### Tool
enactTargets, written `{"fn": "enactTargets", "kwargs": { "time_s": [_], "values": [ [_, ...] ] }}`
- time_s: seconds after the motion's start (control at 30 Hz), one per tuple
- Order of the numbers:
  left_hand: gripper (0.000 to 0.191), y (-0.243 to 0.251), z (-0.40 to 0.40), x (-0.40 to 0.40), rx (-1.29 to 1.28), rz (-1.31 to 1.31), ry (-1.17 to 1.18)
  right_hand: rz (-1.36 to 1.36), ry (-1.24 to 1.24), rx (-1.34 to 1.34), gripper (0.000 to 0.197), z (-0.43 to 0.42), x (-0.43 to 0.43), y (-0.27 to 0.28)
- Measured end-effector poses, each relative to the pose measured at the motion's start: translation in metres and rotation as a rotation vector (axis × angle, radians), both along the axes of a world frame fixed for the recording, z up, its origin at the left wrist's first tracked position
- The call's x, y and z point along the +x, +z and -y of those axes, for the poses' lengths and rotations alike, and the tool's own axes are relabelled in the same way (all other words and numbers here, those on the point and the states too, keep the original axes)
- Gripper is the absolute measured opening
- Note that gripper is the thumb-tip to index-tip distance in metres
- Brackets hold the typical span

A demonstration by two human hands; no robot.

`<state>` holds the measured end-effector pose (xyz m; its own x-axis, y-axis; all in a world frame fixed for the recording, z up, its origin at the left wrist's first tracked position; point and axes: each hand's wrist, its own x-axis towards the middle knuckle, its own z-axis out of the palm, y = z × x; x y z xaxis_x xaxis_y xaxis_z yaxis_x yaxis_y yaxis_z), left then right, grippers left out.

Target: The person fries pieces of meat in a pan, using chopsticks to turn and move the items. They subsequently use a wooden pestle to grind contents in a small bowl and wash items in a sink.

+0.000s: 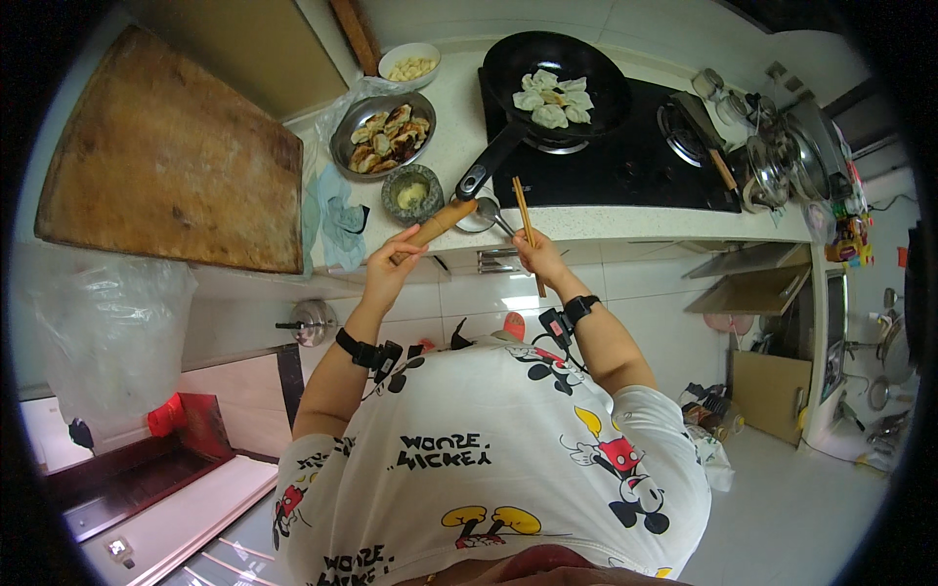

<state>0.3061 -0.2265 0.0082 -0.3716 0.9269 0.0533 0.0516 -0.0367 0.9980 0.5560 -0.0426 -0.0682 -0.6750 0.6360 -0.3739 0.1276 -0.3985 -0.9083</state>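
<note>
My left hand holds a wooden pestle by its lower end, the other end pointing up and right near the tip of the wok handle. In my right hand are a pair of wooden chopsticks and a metal spoon. The spoon's head lies over a small pale dish, partly hidden by the pestle. Left of it stands a stone mortar with pale yellow mash inside. A black wok with several pale dumplings sits on the left burner.
Browned dumplings fill a steel bowl, and a white bowl holds what look like garlic cloves. A cleaver lies across the cooktop. Lids and pots crowd the right end. A large wooden board stands left.
</note>
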Motion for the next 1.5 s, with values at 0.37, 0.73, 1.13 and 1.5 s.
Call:
{"fn": "enactTargets", "kwargs": {
  "time_s": [0.37, 0.73, 1.13, 1.5],
  "values": [
    [0.012, -0.031, 0.003, -0.008, 0.038, 0.802, 0.022, -0.191, -0.106, -0.183, 0.015, 0.003, -0.012, 0.029],
    [0.013, -0.032, 0.004, -0.011, 0.023, 0.880, 0.013, -0.220, -0.024, -0.322, 0.015, 0.005, -0.009, 0.029],
    [0.034, -0.034, 0.002, -0.006, -0.052, 1.312, 0.207, 0.130, -0.133, 0.176, 0.014, 0.005, -0.019, -0.006],
    [0.041, -0.049, -0.001, -0.006, -0.059, 1.601, 0.353, -0.009, -0.156, 0.204, 0.016, 0.002, -0.002, 0.010]
  ]
}}
